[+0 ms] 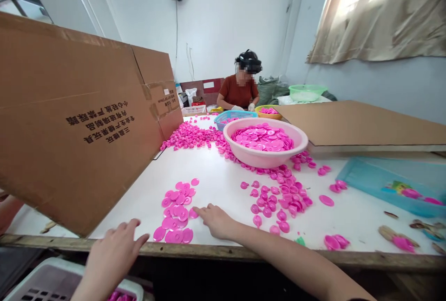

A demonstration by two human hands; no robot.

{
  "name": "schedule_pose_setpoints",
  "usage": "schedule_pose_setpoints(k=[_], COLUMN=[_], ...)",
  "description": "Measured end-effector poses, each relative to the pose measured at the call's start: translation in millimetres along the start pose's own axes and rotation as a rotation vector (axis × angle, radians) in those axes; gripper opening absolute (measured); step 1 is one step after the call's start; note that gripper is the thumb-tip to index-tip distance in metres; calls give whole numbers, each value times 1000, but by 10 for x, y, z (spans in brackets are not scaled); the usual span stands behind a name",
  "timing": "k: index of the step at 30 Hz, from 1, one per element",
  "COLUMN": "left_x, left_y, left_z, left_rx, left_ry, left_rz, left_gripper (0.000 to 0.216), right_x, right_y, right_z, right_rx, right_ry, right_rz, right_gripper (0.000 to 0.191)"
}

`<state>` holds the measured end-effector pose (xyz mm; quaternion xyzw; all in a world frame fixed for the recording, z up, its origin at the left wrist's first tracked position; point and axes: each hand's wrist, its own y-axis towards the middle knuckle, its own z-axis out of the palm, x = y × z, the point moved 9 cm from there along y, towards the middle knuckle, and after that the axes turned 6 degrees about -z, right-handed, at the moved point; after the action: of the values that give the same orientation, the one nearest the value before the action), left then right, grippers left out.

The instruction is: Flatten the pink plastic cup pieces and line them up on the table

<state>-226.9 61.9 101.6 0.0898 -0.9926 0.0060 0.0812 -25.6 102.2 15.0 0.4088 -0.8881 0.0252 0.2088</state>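
The right hand [216, 219] lies flat on the white tabletop [216, 180] close to its near edge, fingers stretched leftward and holding nothing, the fingertips touching the right side of a small heap of flat pink discs [177, 215]. The left hand [114, 245] hovers at the near edge just left of that heap, fingers loosely spread and empty, its tips near the lowest discs but apart from them. Below it, under the table edge, sits a pale slotted crate [52, 282] with a few pink pieces showing inside. To the right of the right hand a looser scatter of small domed pink caps [278, 199] spreads toward the middle of the tabletop, with one single disc [326, 200] and a pair of pieces [335, 242] lying further right near the front edge. Behind the scatter stands a pink basin [266, 157] filled with more discs, and a long drift of pink caps [191, 136] runs behind it to the left. A large opened cardboard box [76, 124] leans over the left edge of the tabletop. A flat cardboard sheet [362, 124] covers the right far corner, with a blue tray [383, 182] in front of it. At the far edge a person in a rust shirt [240, 92] works beside a blue basket [235, 116].
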Motion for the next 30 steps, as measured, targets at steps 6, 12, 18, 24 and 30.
schedule_pose_setpoints(k=[6, 12, 18, 24, 30], left_x=[-2182, -3342, -3088, -2693, -2714], left_y=[156, -67, 44, 540, 571], left_z=[-59, 202, 360, 546, 584], left_rx=[20, 71, 7, 94, 85], left_ry=[-513, -589, -718, -1036, -1096], left_rz=[673, 1094, 988, 621, 597], left_gripper=[35, 40, 22, 65, 67], right_x=[-343, -518, -722, -1371, -1487], right_y=[-629, -1183, -1198, -985, -685], right_z=[-12, -251, -630, -673, -298], right_rx=[30, 21, -105, -347, -234], right_ry=[-17, 124, 234, 613, 834], right_rz=[216, 354, 390, 681, 810], right_gripper=[26, 31, 19, 17, 9])
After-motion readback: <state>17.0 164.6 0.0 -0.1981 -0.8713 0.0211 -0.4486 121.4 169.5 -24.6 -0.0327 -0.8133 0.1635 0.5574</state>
